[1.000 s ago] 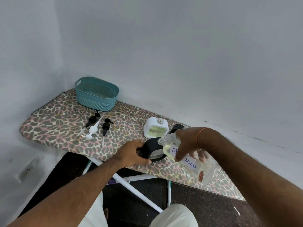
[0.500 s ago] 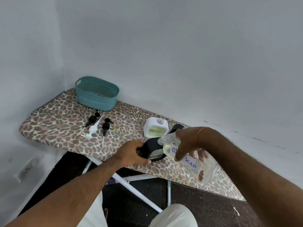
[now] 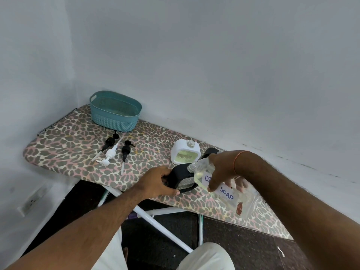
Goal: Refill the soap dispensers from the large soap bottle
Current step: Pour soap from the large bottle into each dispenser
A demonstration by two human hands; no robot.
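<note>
The left hand (image 3: 158, 183) grips the black dispenser (image 3: 180, 177) at the near edge of the ironing board (image 3: 68, 145). The right hand (image 3: 221, 168) holds the large soap bottle (image 3: 224, 189) tilted, its mouth at the dispenser's narrow neck. If the tilt grows too fast, I think soap may run down the outside, or the dispenser may slip off the edge.

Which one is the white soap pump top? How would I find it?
Look at the leopard-print board, in front of the teal basket. Three loose pump tops lie there; the white pump top is the middle one, between two black pump tops.
</note>
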